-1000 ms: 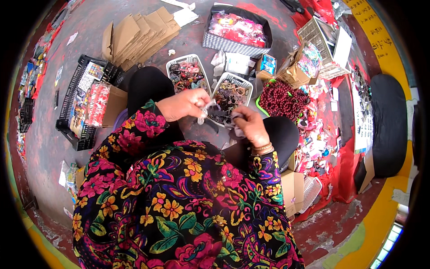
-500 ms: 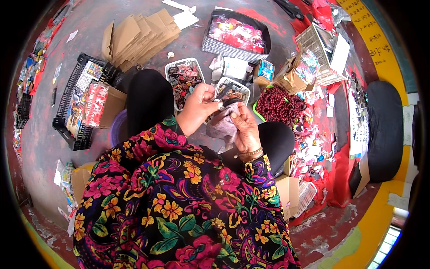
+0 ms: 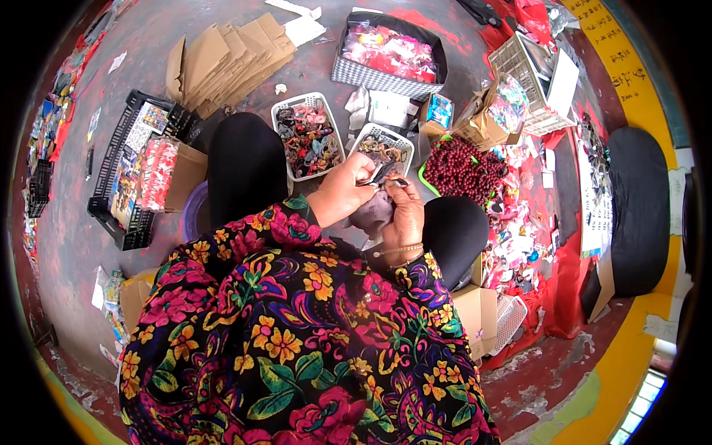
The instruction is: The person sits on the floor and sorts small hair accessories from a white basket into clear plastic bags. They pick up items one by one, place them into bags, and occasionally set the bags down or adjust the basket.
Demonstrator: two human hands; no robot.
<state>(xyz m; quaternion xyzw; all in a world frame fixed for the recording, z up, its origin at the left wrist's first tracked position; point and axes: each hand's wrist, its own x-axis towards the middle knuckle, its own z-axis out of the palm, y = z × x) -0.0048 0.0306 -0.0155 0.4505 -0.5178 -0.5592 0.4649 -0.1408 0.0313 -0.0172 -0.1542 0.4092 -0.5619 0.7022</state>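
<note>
Just in front of my lap, both hands work on a mauve-grey cloth piece with a dark strip along its top. My left hand pinches the dark strip between thumb and fingers. On the other side, my right hand is closed on the strip's right end, its fingertips close to the left ones. The cloth hangs below, partly hidden by both hands. Right behind them stands a small white basket with dark and brown bands. To its left is a larger white basket of mixed coloured bands.
Dark red beads fill a green-rimmed tray at the right. Beyond are a patterned bin of bagged pink items, a cream crate and cardboard boxes. Folded cardboard and a black crate lie to the left.
My hands have drawn closer together, and the right has shifted slightly left. The dark strip that stuck up above my fingers now sits lower between them, still held.
</note>
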